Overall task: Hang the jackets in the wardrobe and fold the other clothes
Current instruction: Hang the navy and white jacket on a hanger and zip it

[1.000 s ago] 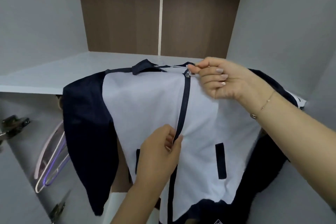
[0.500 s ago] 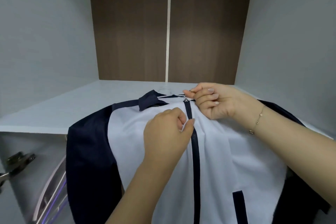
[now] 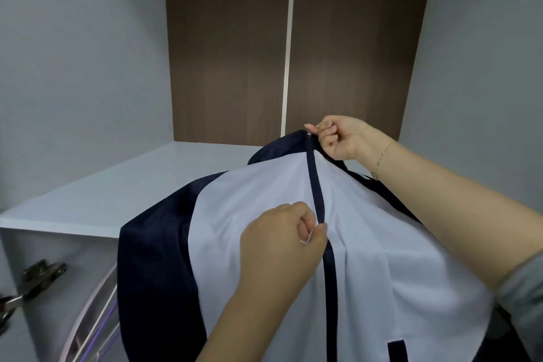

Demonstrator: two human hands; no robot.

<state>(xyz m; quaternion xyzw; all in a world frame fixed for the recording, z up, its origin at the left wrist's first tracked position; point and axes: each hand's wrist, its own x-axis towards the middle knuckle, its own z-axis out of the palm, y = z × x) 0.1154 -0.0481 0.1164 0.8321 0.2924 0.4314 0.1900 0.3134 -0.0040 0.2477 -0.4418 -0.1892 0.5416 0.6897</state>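
Metal hinge (image 3: pixel 41 273) lower left; brown panels (image 3: pixel 293 47) behind.

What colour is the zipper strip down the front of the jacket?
Dark navy, running down the white front panel of the jacket; the zipper strip shows in the head view.

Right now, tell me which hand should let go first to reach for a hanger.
Probably the left hand. It pinches the jacket mid-front beside the zip strip, nearer the hangers at lower left. The right hand holds the collar top by the zip pull, keeping the jacket up.
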